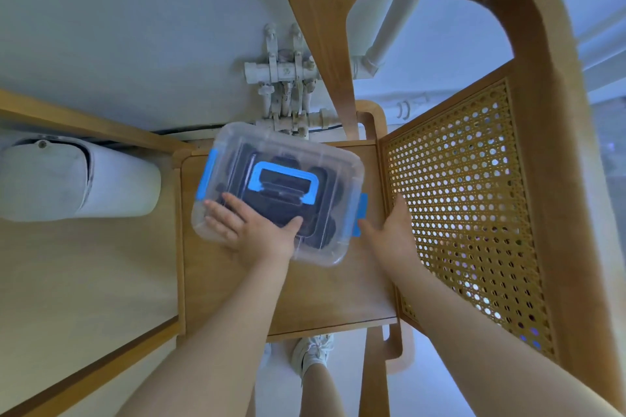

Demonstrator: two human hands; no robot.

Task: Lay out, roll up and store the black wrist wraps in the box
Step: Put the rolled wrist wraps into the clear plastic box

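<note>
Head view: the clear box (277, 193) is sitting skewed on a small wooden shelf (305, 294), with its lid (237, 145) on and the blue handle (283, 187) lying flat on top; the black wrist wraps (321, 230) are showing as dark rolled shapes through the plastic, so they are judged to be already stored inside; the left hand (250, 230) is lying flat on the near corner of the lid, fingers straight and spread, pressing rather than gripping; the right hand (393, 230) is hanging open just beside the blue latch (359, 215) on the right side of the box, its thumb reaching toward the latch, and whether it is touching cannot be told; the two hands are apart, one on the lid and one at the side; the opposite latch (207, 174) is lying along the far left edge, and whether either latch is fully engaged cannot be told. Risks from here: pressure on one corner only is likely to tip or slide the skewed box toward the shelf edge; a latch pushed while the lid is sitting unevenly is likely to snap half-closed and release later; a roll standing too high under the lid could be keeping the lid from seating; the woven cane panel (474, 213) standing close on the right is leaving the right hand little room.
</note>
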